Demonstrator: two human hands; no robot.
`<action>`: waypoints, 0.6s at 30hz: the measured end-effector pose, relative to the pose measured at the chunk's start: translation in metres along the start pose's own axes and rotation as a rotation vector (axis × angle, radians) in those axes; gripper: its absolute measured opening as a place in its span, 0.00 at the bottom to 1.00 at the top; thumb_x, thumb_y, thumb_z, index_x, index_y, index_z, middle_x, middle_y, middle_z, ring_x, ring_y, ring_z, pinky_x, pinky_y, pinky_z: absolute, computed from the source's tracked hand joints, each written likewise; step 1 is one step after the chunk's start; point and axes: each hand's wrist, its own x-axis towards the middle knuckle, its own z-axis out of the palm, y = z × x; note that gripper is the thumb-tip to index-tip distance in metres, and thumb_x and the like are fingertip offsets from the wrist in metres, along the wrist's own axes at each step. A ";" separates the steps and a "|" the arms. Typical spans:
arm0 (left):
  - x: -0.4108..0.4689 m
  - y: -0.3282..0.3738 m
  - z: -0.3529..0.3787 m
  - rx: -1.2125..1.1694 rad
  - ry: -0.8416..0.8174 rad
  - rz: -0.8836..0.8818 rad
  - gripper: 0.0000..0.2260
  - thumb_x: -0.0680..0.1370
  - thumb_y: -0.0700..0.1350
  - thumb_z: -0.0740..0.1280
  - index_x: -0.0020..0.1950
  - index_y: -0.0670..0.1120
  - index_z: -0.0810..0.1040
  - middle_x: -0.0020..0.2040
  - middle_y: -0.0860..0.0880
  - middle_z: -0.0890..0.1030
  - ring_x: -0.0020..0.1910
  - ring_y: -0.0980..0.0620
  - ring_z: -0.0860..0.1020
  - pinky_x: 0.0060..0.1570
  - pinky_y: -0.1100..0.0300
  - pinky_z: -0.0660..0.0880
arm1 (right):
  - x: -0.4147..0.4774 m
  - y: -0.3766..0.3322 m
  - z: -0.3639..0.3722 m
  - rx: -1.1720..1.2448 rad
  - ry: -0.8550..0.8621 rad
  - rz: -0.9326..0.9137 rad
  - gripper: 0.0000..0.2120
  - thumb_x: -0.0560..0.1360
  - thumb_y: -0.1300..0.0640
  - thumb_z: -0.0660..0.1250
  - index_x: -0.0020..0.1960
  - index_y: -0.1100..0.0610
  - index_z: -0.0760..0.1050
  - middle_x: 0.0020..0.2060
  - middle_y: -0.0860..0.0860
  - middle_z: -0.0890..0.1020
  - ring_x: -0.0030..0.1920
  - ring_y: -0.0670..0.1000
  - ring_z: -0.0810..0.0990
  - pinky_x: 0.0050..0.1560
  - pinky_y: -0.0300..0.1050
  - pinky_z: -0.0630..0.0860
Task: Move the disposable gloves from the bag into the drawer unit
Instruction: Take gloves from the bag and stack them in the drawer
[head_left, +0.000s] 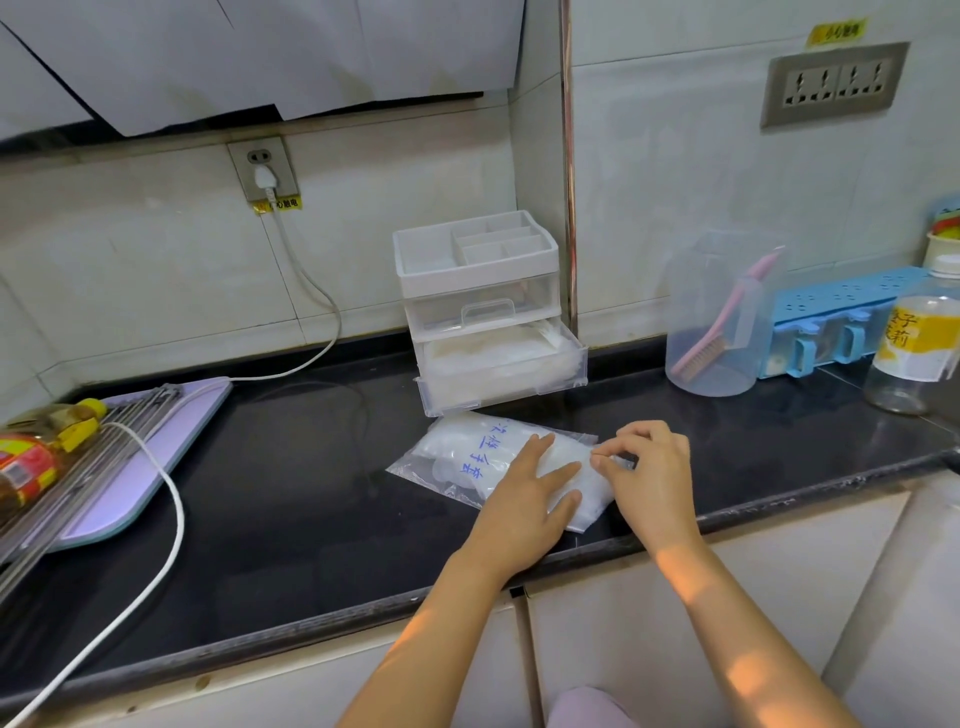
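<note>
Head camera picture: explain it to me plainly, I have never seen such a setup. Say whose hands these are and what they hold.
No machine here: a person wears one camera on the head, looking down at their bare hands. On the black countertop lies a clear plastic zip bag with blue writing. The left hand presses flat on it; the right hand pinches its edge with its fingers. Behind stands a white and clear plastic drawer unit, bottom drawer pulled out.
</note>
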 end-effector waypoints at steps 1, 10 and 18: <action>0.000 0.000 0.000 0.004 0.001 -0.003 0.20 0.82 0.55 0.56 0.74 0.54 0.66 0.79 0.56 0.49 0.77 0.56 0.48 0.72 0.60 0.52 | 0.000 -0.003 -0.003 -0.001 -0.004 -0.011 0.05 0.72 0.61 0.72 0.40 0.53 0.80 0.49 0.46 0.73 0.54 0.43 0.65 0.52 0.37 0.65; 0.001 0.002 -0.002 -0.017 -0.021 -0.036 0.19 0.83 0.53 0.54 0.73 0.52 0.69 0.78 0.55 0.51 0.77 0.58 0.47 0.71 0.63 0.51 | 0.002 0.011 -0.045 0.437 0.146 0.269 0.05 0.77 0.61 0.65 0.51 0.55 0.77 0.49 0.51 0.79 0.51 0.49 0.78 0.48 0.37 0.70; 0.001 0.001 0.000 0.003 -0.036 -0.048 0.19 0.83 0.53 0.54 0.73 0.52 0.68 0.78 0.55 0.52 0.77 0.58 0.46 0.72 0.62 0.51 | -0.005 0.010 -0.058 0.777 -0.024 0.649 0.10 0.74 0.50 0.70 0.46 0.58 0.79 0.45 0.53 0.83 0.47 0.50 0.81 0.49 0.43 0.76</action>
